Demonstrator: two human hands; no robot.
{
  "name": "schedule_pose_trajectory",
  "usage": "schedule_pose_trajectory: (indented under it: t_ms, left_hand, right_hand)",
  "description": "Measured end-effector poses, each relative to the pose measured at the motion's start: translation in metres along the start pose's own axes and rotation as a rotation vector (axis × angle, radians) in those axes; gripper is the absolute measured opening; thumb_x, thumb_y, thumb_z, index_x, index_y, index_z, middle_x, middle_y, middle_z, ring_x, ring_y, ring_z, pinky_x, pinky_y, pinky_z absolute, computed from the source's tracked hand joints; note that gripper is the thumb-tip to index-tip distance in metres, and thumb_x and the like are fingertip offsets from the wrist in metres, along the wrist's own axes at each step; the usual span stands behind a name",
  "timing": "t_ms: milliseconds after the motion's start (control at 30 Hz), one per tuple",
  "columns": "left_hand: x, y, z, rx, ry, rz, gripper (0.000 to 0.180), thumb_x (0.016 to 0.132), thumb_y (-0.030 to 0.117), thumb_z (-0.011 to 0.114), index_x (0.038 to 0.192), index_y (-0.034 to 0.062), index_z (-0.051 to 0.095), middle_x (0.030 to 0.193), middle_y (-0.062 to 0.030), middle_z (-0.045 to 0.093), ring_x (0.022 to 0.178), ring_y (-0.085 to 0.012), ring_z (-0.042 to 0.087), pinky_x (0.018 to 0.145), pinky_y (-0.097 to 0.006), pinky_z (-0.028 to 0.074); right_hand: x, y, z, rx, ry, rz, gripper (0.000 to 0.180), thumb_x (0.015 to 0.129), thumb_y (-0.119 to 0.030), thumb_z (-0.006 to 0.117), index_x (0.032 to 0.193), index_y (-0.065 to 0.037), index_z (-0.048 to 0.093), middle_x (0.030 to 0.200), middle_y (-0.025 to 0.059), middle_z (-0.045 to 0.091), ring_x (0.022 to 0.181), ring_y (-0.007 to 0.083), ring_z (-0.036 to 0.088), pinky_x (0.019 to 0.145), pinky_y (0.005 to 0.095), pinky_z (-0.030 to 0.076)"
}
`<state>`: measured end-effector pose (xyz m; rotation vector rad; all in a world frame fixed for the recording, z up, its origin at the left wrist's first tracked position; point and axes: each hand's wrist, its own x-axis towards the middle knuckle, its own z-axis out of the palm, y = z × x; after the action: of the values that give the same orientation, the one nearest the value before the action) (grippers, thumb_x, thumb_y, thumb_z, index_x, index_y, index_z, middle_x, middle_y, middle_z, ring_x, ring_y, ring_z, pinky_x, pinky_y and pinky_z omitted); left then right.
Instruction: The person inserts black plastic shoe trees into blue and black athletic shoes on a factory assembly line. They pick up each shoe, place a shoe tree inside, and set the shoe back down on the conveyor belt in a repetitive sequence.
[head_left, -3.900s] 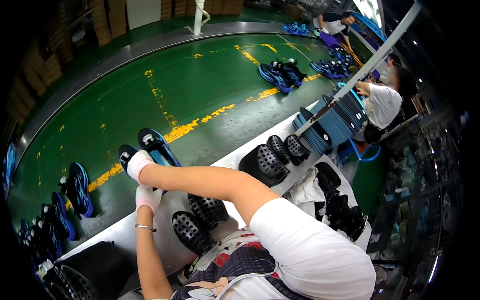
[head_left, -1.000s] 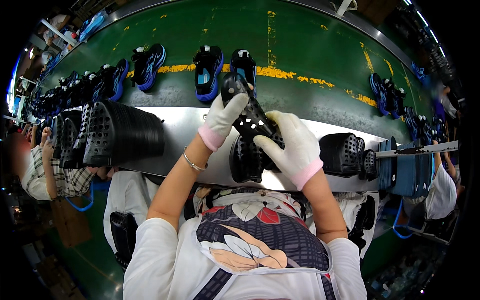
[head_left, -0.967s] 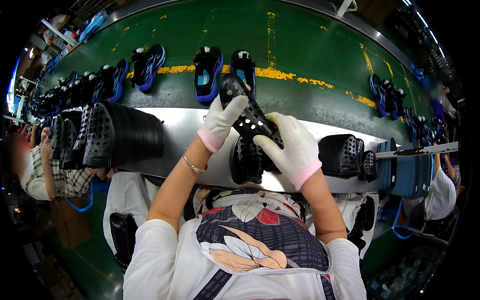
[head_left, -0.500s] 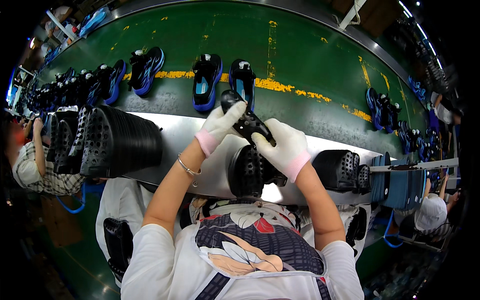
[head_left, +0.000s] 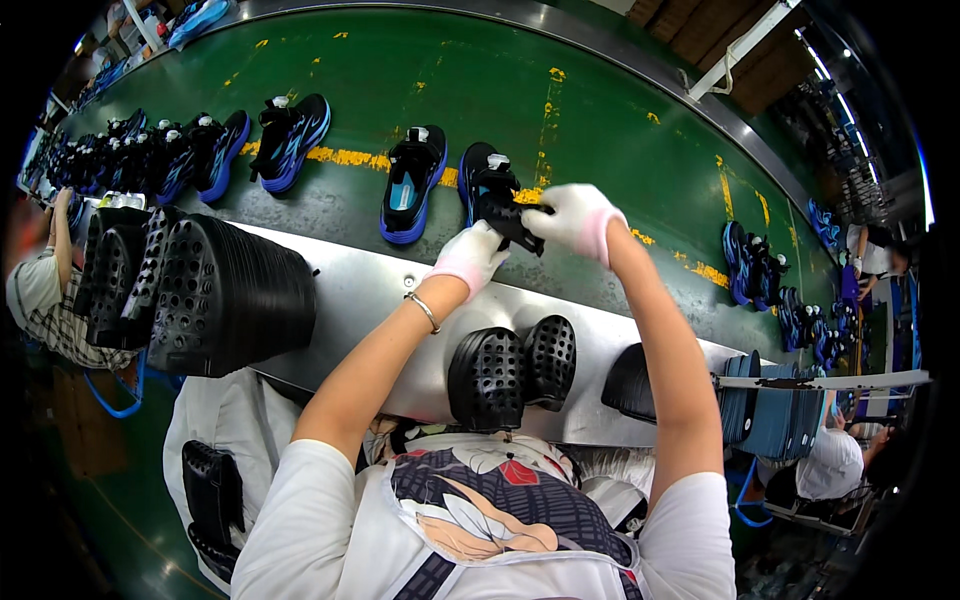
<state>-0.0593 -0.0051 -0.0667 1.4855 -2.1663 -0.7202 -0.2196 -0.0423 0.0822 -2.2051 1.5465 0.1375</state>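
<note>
a black piece [head_left: 513, 224] is being held at the near end of the blue-soled shoe [head_left: 482, 168], slanting lengthwise rightward. it is being grasped by the right hand [head_left: 572, 216]; whether the left hand [head_left: 472, 257], nearer the shoe, is being clenched cannot be told.

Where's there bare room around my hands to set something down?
The metal ledge between the big black stack and the perforated black pair; the green belt beyond the shoe at your left hand. Crowded: the belt's left end, with a row of shoes.
</note>
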Motion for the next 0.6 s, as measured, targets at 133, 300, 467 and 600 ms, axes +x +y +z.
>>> schedule_pose_trajectory:
  t_ms: [133, 300, 467, 600]
  left_hand:
    - [0.007, 0.009, -0.015, 0.036, -0.094, -0.11, 0.03, 0.087, 0.029, 0.06, 0.106, 0.0058, 0.063, 0.109, -0.017, 0.062, 0.101, -0.035, 0.06, 0.086, -0.044, 0.05]
    - [0.021, 0.015, -0.021, 0.082, -0.33, -0.281, 0.037, 0.086, 0.039, 0.058, 0.105, 0.0088, 0.067, 0.106, -0.0177, 0.066, 0.099, -0.0375, 0.061, 0.086, -0.043, 0.049]
    - [0.018, 0.009, -0.03, -0.005, -0.347, -0.433, 0.04, 0.085, 0.04, 0.059, 0.106, 0.0076, 0.067, 0.108, -0.0168, 0.067, 0.101, -0.0364, 0.062, 0.086, -0.041, 0.05]
    - [0.024, 0.003, -0.019, 0.079, -0.347, -0.394, 0.037, 0.085, 0.041, 0.058, 0.102, 0.0094, 0.07, 0.105, -0.0167, 0.068, 0.098, -0.0365, 0.064, 0.085, -0.042, 0.052]
  right_hand:
    - [0.033, -0.035, -0.002, -0.149, -0.092, 0.093, 0.045, 0.079, -0.04, 0.053, 0.093, -0.001, 0.07, 0.092, 0.0202, 0.068, 0.087, 0.0346, 0.066, 0.08, 0.0391, 0.053]
    - [0.073, -0.037, 0.05, -0.222, -0.08, 0.261, 0.031, 0.086, -0.026, 0.056, 0.106, -0.008, 0.071, 0.113, 0.0153, 0.066, 0.104, 0.0304, 0.065, 0.088, 0.0385, 0.053]
    - [0.106, -0.045, 0.075, -0.103, -0.093, 0.349, 0.031, 0.089, -0.022, 0.053, 0.111, -0.003, 0.067, 0.115, 0.0177, 0.065, 0.106, 0.0328, 0.063, 0.089, 0.0398, 0.053]
    - [0.117, -0.047, 0.07, 0.35, 0.003, 0.54, 0.036, 0.096, -0.028, 0.039, 0.112, -0.009, 0.066, 0.119, 0.0185, 0.062, 0.112, 0.0342, 0.06, 0.091, 0.041, 0.051]
